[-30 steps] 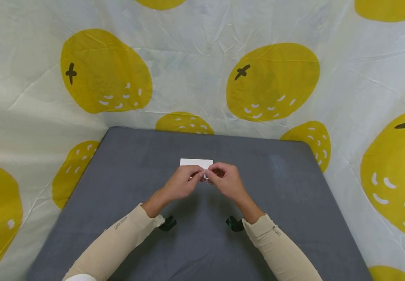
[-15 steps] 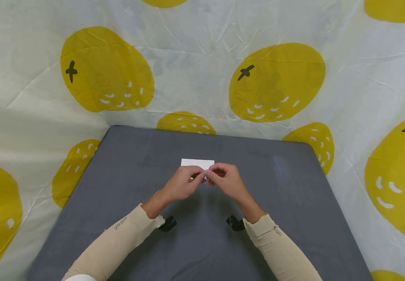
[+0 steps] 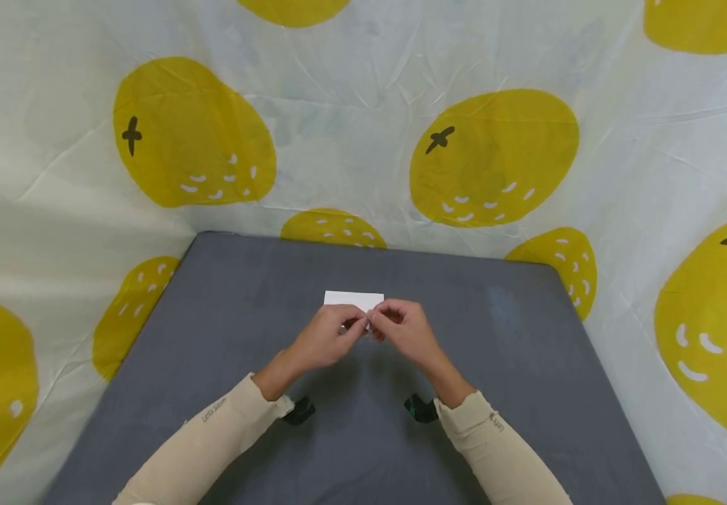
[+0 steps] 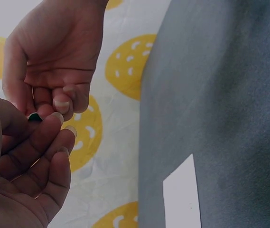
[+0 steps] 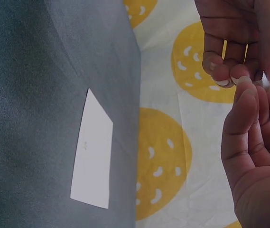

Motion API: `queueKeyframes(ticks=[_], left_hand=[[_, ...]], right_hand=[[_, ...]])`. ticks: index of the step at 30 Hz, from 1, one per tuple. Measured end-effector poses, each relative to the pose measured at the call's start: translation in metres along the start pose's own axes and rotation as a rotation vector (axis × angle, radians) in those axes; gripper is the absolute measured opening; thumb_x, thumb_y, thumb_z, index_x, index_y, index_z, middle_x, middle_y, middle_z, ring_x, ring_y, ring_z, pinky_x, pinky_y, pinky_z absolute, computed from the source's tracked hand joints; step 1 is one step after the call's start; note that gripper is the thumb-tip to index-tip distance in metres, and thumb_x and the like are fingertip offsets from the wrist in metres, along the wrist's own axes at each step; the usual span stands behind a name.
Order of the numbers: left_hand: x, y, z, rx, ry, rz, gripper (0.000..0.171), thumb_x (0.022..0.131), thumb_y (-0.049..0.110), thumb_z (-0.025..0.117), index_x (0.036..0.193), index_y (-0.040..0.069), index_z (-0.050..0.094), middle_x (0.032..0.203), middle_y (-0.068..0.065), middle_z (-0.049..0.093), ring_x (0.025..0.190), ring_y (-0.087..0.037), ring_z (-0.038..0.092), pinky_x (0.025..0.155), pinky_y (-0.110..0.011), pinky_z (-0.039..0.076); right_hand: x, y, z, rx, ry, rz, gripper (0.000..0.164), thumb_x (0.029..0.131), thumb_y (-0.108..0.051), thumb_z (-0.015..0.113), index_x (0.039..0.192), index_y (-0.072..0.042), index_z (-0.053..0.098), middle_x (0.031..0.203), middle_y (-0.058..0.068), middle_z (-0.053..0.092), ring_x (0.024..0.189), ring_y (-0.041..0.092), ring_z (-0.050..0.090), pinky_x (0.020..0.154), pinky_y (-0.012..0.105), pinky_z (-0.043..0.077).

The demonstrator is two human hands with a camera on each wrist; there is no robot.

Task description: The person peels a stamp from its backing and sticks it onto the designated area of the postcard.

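Both hands meet above the table, fingertip to fingertip. My left hand (image 3: 331, 333) and right hand (image 3: 404, 326) pinch a tiny thin piece between thumbs and forefingers. In the left wrist view it shows as a dark green sliver (image 4: 34, 116); in the right wrist view a whitish bit (image 5: 266, 82) sticks out between the fingertips. Fingers hide most of it, and I cannot tell its kind. Just beyond the hands, a white rectangular card (image 3: 353, 299) lies flat on the table, partly covered by them in the head view. Small faint marks show on the card in the right wrist view.
A dark grey cloth covers the table (image 3: 262, 280). Behind and beside it hangs a white curtain (image 3: 338, 140) printed with large yellow fruit. Dark straps or mounts (image 3: 300, 411) stick out below both wrists, by the beige sleeves (image 3: 212, 428).
The hands stay together with only slight fingertip movement. The head view has shifted a little. The card has not moved on the table.
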State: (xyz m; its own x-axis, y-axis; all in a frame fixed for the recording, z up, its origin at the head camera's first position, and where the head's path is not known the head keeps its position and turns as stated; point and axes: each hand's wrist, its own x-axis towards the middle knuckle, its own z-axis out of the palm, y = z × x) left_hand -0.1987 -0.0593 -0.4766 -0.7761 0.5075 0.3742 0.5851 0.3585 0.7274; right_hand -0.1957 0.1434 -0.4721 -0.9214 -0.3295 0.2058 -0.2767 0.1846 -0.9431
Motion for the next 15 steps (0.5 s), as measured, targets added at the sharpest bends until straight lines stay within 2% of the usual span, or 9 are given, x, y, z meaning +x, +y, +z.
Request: queueKeyframes(ticks=[4,11,15], left_hand=[[0.0005,-0.0008,-0.0002,-0.012,-0.011,-0.003,0.020,0.106,0.014,0.060,0.098,0.012,0.078,0.091,-0.001,0.076,0.071,-0.005,0.060,0.069,-0.023,0.054],[-0.0001,-0.0002,-0.0002,-0.067,-0.019,-0.040,0.022,0.107,0.013,0.058,0.101,0.010,0.079,0.098,-0.004,0.078,0.083,-0.013,0.072,0.077,-0.025,0.060],[-0.0018,0.0010,-0.0007,-0.080,-0.016,-0.052,0.022,0.107,0.014,0.058,0.101,0.011,0.079,0.098,-0.003,0.079,0.084,-0.010,0.072,0.079,-0.026,0.060]], right_hand=[[0.0001,0.0015,-0.0015,0.002,-0.008,-0.009,0.017,0.102,-0.007,0.065,0.091,0.004,0.073,0.078,0.026,0.069,0.066,0.034,0.067,0.066,0.030,0.061],[-0.0013,0.0028,-0.0025,0.056,-0.022,-0.034,0.016,0.101,-0.002,0.062,0.092,0.008,0.071,0.081,0.031,0.067,0.065,0.018,0.067,0.065,0.029,0.060],[-0.0023,0.0017,-0.0011,0.044,-0.022,-0.028,0.016,0.101,-0.002,0.063,0.091,0.008,0.071,0.080,0.030,0.067,0.064,0.023,0.067,0.064,0.027,0.060]])
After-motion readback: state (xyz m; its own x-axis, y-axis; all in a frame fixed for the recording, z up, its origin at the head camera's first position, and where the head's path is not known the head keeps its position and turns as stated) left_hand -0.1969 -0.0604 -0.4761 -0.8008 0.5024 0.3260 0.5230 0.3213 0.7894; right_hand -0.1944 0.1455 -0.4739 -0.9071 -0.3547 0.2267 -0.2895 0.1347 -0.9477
